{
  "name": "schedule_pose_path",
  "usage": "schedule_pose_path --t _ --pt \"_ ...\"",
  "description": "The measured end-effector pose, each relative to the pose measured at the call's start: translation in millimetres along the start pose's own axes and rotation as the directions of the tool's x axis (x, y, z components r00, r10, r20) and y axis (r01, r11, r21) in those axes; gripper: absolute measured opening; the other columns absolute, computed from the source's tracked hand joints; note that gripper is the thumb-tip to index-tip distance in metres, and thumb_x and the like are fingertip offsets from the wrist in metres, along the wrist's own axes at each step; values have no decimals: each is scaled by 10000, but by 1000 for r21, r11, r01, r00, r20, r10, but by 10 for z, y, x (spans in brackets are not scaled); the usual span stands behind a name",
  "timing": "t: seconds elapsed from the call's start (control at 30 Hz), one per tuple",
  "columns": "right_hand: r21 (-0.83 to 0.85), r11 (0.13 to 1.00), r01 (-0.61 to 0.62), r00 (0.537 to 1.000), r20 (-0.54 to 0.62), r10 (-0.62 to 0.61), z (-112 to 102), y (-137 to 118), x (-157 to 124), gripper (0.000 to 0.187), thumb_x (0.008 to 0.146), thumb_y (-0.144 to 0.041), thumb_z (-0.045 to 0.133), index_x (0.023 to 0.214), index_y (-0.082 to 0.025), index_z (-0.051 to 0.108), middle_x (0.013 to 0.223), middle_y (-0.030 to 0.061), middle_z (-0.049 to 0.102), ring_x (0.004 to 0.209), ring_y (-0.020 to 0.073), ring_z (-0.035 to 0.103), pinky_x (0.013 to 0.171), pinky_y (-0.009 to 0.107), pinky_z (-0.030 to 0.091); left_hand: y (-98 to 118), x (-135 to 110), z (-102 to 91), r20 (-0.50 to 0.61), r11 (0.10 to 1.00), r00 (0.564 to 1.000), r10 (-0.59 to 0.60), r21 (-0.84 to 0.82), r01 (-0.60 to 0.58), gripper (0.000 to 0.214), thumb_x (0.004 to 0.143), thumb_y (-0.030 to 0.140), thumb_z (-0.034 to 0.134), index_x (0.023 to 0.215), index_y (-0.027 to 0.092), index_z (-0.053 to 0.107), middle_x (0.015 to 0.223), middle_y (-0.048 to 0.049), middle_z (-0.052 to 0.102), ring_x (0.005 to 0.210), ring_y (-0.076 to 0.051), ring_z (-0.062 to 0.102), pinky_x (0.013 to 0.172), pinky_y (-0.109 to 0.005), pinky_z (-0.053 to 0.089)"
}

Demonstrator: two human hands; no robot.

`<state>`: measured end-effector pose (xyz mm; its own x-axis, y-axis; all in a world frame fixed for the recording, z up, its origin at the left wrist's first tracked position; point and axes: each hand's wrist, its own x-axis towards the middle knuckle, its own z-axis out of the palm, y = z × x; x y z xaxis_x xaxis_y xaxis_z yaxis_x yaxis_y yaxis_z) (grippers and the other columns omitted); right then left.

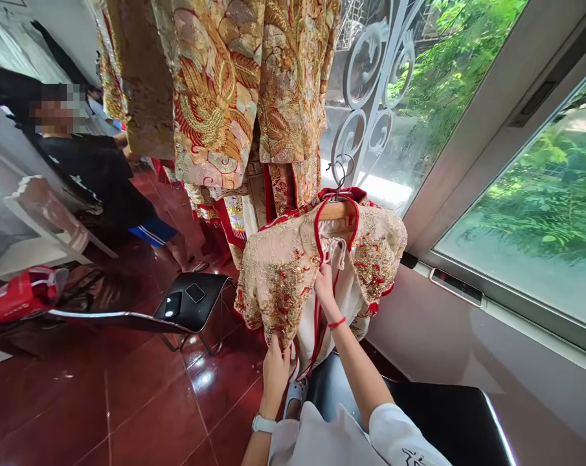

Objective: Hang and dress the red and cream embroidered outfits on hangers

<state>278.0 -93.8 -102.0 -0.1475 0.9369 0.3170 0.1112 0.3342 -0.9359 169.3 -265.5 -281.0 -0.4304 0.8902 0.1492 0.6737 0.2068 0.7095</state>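
Note:
An embroidered cream-and-gold jacket with red trim hangs before me from a wooden hanger. Its front stands apart, showing a pale lining and white tie cords. My right hand, a red cord at the wrist, is closed on the red-edged front below the neckline. Lower down, my left hand, above a pale watch, grips the beaded lower part of the jacket on the left side. Some of its fingertips are hidden behind the cloth.
More gold-embroidered garments hang above and behind. A black chair at left carries two dark flat devices. Another black chair stands beside me, below the window ledge. A person in black is at far left.

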Motion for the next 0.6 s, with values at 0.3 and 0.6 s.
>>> schedule_pose_path --t 0.3,0.6 --pt "-683 678 -272 847 -504 -168 -1261 614 -569 616 768 -447 691 1241 -116 477 1277 241 527 1191 374 488 961 515 456 236 498 -302 -196 964 945 263 98 -248 322 832 370 595 1081 166 585 921 -135 741 843 -297 737 691 -359 548" --pt "-759 646 -83 996 -57 62 -1323 752 -1106 292 867 -143 394 1041 -169 626 948 107 656 880 231 607 832 345 499 780 525 -440 91 897 909 407 150 -417 345 936 275 433 1216 151 592 694 -80 688 609 -271 685 540 -315 441"
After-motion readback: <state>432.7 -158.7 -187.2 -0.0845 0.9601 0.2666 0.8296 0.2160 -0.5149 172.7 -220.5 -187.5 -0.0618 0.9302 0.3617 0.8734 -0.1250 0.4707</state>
